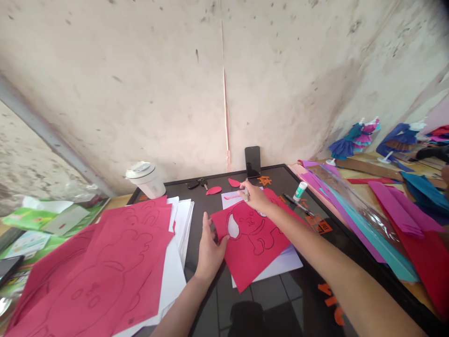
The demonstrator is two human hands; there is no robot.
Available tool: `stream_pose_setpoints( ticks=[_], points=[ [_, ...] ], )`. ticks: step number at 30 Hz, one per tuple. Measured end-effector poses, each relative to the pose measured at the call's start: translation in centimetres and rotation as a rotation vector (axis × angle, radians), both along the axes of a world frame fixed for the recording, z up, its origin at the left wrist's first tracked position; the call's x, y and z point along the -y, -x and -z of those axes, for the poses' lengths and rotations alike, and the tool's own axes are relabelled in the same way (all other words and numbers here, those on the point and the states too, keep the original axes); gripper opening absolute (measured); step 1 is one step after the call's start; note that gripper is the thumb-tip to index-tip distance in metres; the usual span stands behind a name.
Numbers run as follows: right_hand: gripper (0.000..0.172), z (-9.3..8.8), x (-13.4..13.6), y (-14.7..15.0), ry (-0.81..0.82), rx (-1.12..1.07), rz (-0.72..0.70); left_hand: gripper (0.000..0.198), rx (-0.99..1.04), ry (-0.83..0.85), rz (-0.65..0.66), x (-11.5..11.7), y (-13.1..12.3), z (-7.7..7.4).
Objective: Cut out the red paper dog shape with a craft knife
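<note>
A red paper sheet (254,245) with a drawn dog outline and a cut-out ear hole lies on white paper (280,264) on the black board (277,182). My left hand (209,248) pinches the sheet's left edge, fingers closed on it. My right hand (254,195) reaches past the sheet's far edge, fingers closed around a small metallic tool, near a thin red scrap on white paper. Two red cut-out ear shapes (213,190) lie just beyond.
A stack of red sheets with drawn outlines (101,267) over white paper lies left. A white lidded cup (146,179), keys (197,183), a phone (252,161), a glue stick (300,191) and a pen (298,204) sit around. Coloured papers (389,220) and paper-dress figures (354,140) lie right.
</note>
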State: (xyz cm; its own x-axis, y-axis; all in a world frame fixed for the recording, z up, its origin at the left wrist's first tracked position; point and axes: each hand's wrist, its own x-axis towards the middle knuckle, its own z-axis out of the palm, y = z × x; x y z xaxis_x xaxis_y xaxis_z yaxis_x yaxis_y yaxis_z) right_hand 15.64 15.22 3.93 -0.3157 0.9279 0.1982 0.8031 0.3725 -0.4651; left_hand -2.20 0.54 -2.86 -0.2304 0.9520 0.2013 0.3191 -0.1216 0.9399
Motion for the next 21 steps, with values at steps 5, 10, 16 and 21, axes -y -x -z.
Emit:
stream_pose_setpoints(
  ticks=[5,10,16,21],
  points=[
    [0.021,2.4,7.5,-4.3,-0.148,0.024,-0.239,0.094,0.022,0.061,0.082,0.1,-0.1,-0.6],
    [0.021,5.0,10.5,-5.9,-0.173,0.132,-0.161,0.09,-0.391,-0.104,0.203,0.7,-0.6,-0.8],
    [0.022,5.0,11.6,-4.0,-0.205,0.204,-0.196,0.092,-0.636,-0.119,0.148,3.1,-0.4,-0.8],
    [0.024,4.5,11.6,-4.3,-0.22,0.246,-0.211,0.091,-0.34,-0.006,0.168,2.4,1.2,-1.5]
  ],
)
